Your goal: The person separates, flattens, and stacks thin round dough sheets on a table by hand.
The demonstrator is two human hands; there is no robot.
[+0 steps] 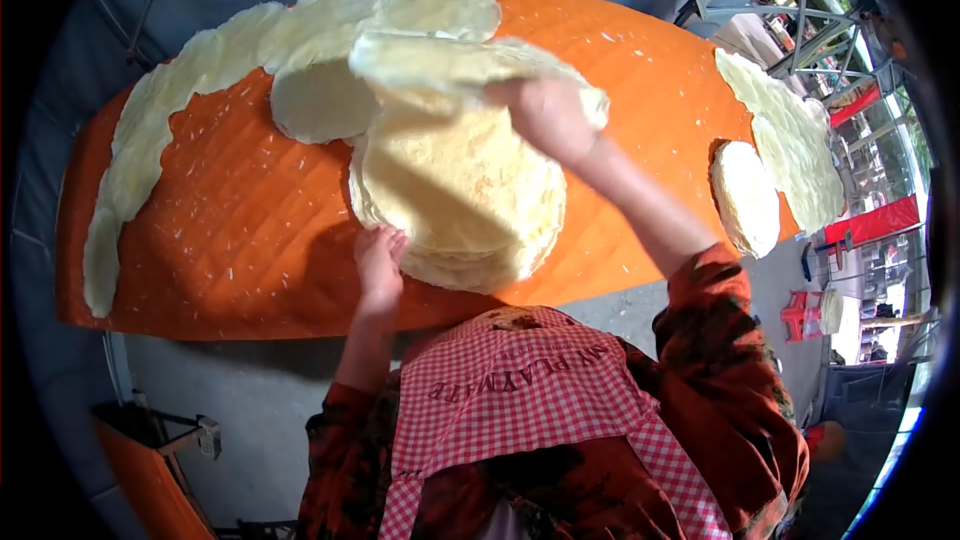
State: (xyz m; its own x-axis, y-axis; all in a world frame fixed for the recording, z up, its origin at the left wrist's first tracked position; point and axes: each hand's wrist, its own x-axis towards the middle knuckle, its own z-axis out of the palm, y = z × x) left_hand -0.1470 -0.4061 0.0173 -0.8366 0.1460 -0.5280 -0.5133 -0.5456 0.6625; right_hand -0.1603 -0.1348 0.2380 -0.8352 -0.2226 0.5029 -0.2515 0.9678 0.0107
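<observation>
On the orange worktop [230, 200], one large stack [470, 180] lies beneath one raised flatbread [425, 62], gripped by the right hand's [550, 120] closed fingers; the left hand [381, 255] touches the stack's edge, grip unclear. One smaller stack [746, 200] lies rightward.

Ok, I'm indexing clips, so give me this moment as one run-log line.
right hand: holds flatbread, raised, blurred | left hand: at near-left edge of stack | orange table: overlapping flatbreads along far-left edge
</observation>
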